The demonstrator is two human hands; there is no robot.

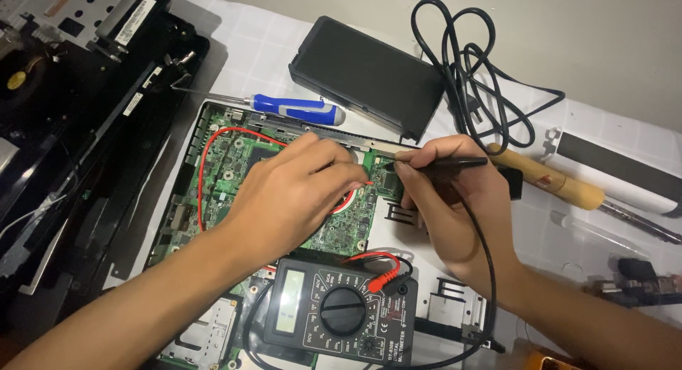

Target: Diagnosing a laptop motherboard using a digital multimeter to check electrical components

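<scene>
1. At far left, a dismantled black laptop chassis (64, 128) lies open beside the green circuit board (234, 164), which sits on the white checked cloth (241, 43).
2. A blue-handled screwdriver (295, 109) rests along the board's upper edge, just above your left hand.
3. Your left hand (291, 192) lies palm down on the middle of the board, fingers drawn together toward a point near the board's right edge; whatever they pinch is hidden.
4. Below your hands, the black multimeter (341, 309) lies flat, its red lead (380, 267) plugged in at the right.
5. Your right hand (447, 192) is clamped on a black probe (440, 164), held level with its tip touching the board's right edge, just beside your left fingertips.
6. Above, a black power adapter (366, 75) and coiled cable (476, 72) lie on the cloth.
7. At right, a wooden-handled soldering iron (554, 178) lies just beyond your right hand.
</scene>
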